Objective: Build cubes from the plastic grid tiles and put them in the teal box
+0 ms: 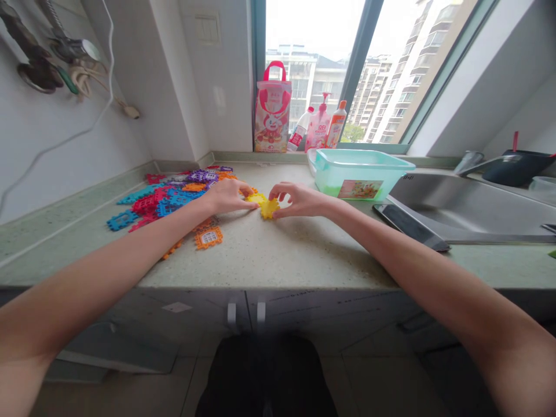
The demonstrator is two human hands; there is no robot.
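Note:
Two yellow interlocking plastic tiles (270, 209) with notched edges meet between my hands, just above the counter. My left hand (228, 196) pinches the left one between thumb and fingers. On the right, my right hand (293, 200) grips the other tile by its edge, thumb below and fingers curled above. Whether the two tiles are locked together I cannot tell. Beside and behind my left hand lies a heap of similar tiles (180, 200) in blue, red, purple and orange. An orange tile (209, 237) with an open frame lies nearer the front, below my left wrist.
A mint plastic tub (365, 165) stands at the back right, near a steel sink (478, 208). A dark phone (410, 227) lies by the sink's edge. A pink bag (273, 119) and several bottles (319, 127) stand by the window. The counter's front edge (269, 284) is close.

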